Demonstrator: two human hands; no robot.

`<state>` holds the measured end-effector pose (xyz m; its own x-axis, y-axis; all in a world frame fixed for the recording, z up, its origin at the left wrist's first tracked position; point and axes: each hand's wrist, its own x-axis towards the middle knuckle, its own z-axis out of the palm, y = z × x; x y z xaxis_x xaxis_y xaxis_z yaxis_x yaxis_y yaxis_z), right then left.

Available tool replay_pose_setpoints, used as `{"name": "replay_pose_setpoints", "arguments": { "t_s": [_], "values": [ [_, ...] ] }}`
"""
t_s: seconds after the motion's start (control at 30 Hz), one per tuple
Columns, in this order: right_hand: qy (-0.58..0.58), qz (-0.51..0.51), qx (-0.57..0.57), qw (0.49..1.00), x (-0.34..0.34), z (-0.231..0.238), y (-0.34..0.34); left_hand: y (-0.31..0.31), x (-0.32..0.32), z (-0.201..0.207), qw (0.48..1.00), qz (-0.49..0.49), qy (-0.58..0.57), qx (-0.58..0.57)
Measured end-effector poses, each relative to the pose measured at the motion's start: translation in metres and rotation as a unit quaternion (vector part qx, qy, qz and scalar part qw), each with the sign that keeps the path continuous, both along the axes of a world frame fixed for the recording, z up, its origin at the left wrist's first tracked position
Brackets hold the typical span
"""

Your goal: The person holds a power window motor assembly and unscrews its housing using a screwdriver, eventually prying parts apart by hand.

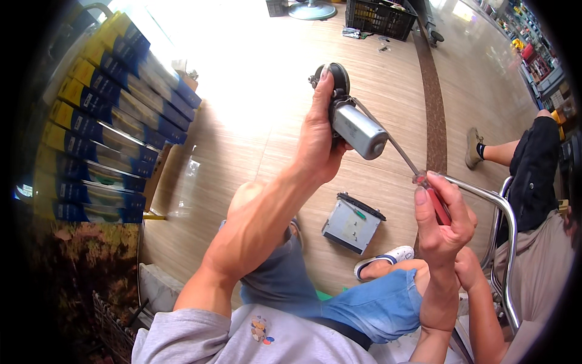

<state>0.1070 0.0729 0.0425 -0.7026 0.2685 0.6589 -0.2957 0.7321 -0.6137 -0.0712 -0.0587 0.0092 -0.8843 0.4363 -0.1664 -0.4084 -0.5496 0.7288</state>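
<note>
Between the two raised hands, a red screwdriver (pixel 439 206) reaches across to a silver motor (pixel 362 133) with a black housing. The left hand (pixel 318 136) is wrapped around the motor unit, thumb up along the housing; the right hand (pixel 447 230) pinches the screwdriver's handle. Whether the tip sits in a screw cannot be told.

Below and between the hands, a metal box (pixel 348 229) with a black front lies on the floor (pixel 276 139), a small green piece (pixel 359 214) on its top. Under the right hand is a white shoe (pixel 394 255). Right of that hand, a chrome frame (pixel 511 242) curves close by, and another person's hand (pixel 467 268) is just beside the wrist, crowding that side. Well left of the left hand hang blue-and-yellow packages (pixel 100 133); far beyond both hands stands a black crate (pixel 377 19).
</note>
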Motion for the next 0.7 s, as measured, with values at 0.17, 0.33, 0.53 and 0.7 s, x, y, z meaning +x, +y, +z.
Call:
{"name": "replay_pose_setpoints", "arguments": {
  "t_s": [0.17, 0.33, 0.53, 0.7],
  "values": [
    [-0.022, -0.003, 0.000, 1.000, 0.008, -0.001, 0.005, 0.000, 0.001, 0.001, 1.000, -0.001, 0.004, -0.018],
    [-0.005, 0.002, 0.021, 1.000, 0.007, -0.001, 0.004, -0.001, 0.000, 0.000, 1.000, -0.011, 0.009, -0.019],
    [-0.002, -0.009, 0.038, 0.999, 0.012, -0.004, 0.009, 0.005, 0.006, 0.004, 1.000, -0.011, -0.003, -0.026],
    [-0.014, -0.017, 0.045, 0.999, 0.014, -0.005, 0.013, 0.006, 0.004, -0.001, 0.999, -0.028, 0.018, -0.039]
  ]
}}
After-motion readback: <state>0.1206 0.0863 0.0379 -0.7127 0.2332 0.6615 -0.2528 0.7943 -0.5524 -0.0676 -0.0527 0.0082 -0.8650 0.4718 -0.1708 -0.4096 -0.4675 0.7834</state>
